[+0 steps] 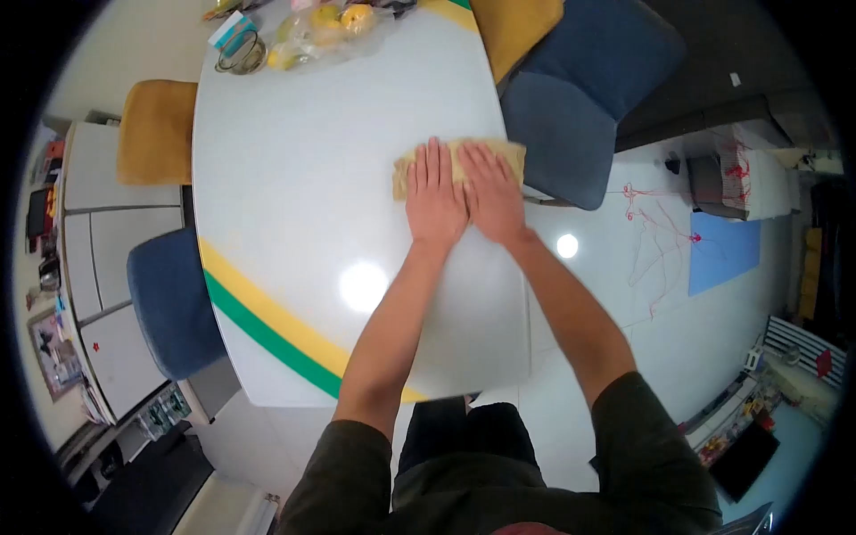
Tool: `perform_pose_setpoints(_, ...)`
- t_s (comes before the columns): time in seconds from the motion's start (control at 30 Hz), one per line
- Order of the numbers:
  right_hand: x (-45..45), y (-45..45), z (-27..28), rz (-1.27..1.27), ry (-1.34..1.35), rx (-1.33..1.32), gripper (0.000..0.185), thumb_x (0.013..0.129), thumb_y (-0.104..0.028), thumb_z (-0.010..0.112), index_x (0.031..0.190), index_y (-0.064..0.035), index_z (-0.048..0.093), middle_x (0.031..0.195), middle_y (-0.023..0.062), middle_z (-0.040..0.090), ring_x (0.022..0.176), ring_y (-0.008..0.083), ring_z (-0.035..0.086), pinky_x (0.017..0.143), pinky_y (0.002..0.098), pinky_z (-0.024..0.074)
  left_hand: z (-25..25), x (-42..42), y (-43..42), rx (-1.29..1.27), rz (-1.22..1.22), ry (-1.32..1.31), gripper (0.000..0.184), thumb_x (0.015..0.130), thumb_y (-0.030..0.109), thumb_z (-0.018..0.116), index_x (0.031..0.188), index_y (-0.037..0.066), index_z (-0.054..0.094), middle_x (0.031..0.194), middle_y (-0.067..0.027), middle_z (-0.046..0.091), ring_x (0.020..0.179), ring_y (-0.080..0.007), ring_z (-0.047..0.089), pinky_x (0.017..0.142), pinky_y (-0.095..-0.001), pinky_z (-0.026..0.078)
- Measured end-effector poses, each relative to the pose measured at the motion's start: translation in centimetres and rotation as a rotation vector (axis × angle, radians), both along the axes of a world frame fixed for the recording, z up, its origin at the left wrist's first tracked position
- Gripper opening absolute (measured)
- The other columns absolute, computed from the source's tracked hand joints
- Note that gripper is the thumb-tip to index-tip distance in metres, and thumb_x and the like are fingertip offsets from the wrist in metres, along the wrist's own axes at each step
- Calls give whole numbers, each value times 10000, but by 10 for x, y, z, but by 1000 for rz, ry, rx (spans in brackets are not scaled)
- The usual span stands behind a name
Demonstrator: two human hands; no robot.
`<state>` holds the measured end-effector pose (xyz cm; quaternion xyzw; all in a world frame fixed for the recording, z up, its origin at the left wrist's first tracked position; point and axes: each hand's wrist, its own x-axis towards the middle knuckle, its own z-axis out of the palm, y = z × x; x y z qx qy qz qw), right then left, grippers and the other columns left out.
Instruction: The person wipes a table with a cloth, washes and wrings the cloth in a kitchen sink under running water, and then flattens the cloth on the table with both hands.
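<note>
A tan folded cloth lies on the white table near its right edge. My left hand presses flat on the cloth's left and middle part, fingers stretched forward. Beside it, my right hand rests flat on the right part, fingers also extended. The two hands are close together at the thumbs. Much of the cloth is hidden under them.
At the far end stand a glass bowl, a blue-and-white box and a plastic bag of fruit. Blue chairs and mustard chairs flank the table. Yellow and green stripes cross its near left corner.
</note>
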<state>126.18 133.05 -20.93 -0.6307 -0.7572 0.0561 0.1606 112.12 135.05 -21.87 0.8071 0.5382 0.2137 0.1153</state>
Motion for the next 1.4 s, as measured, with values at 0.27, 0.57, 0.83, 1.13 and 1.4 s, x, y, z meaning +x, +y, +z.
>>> perform_pose_setpoints(0.27, 44, 260, -33, -13, -59, 141, 543, 1051, -265, 445, 1568, -102, 427, 1629, 86, 418, 1516, 264, 353, 1257, 459, 258, -26, 47, 256, 50, 50, 98, 644, 1064, 329, 391, 1619, 17, 292, 1720, -141, 221, 1596, -313, 155, 1300, -442, 109)
perform_pose_setpoints(0.57, 73, 351, -33, 91, 32, 113, 554, 1065, -279, 411, 1585, -87, 393, 1650, 115, 377, 1536, 291, 315, 1273, 443, 233, -34, 78, 334, 87, 147, 81, 637, 1070, 337, 360, 1617, 15, 303, 1711, -145, 251, 1591, -309, 179, 1301, -433, 95)
perform_pose_setpoints(0.83, 72, 347, -40, 43, -59, 79, 585, 1044, -283, 438, 1567, -22, 401, 1630, 181, 393, 1531, 348, 319, 1276, 464, 214, -34, 71, 331, 164, 122, 56, 667, 1033, 360, 424, 1575, -25, 373, 1662, -196, 340, 1562, -339, 257, 1295, -467, 152)
perform_pose_setpoints(1.13, 48, 191, -44, -30, -21, 147, 543, 1073, -266, 399, 1583, -77, 396, 1649, 122, 377, 1539, 293, 310, 1274, 469, 229, -24, 50, 187, 74, 36, 98, 625, 1066, 341, 375, 1599, 18, 338, 1689, -147, 295, 1573, -331, 216, 1290, -447, 148)
perform_pose_setpoints(1.4, 5, -120, -3, -88, 103, -42, 586, 1035, -245, 469, 1561, 4, 399, 1638, 168, 383, 1541, 338, 306, 1280, 491, 199, 3, 12, -114, -46, -32, 12, 640, 1039, 324, 437, 1568, -28, 370, 1661, -201, 330, 1550, -390, 259, 1278, -507, 184)
